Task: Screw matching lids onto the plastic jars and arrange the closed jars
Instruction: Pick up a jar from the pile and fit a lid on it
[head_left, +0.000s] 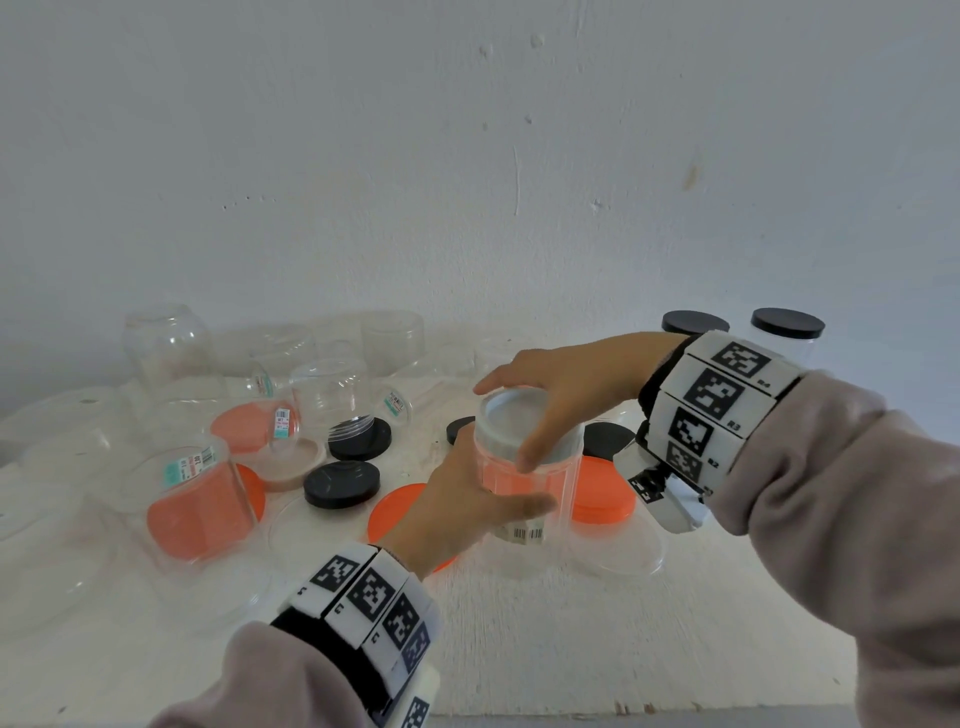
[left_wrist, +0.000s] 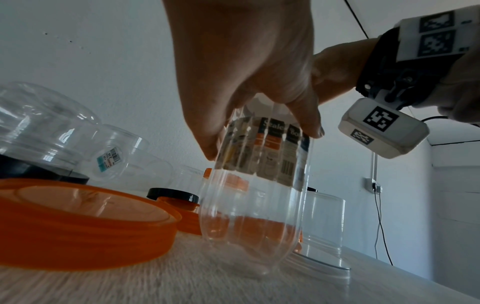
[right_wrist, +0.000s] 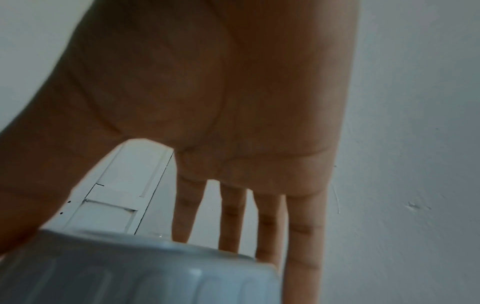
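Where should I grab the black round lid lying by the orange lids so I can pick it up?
Grip the black round lid by its ribbed side rim, coming from above with thumb and fingers on opposite edges. It lies flat on the white table, so only the rim gives purchase.

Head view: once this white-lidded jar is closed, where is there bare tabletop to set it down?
Bare tabletop runs along the near edge, in front of the jar and between the two sleeves. A smaller bare patch lies right of the orange lid, short of the two black-lidded jars at the wall. Left and centre are crowded with open jars and loose lids.
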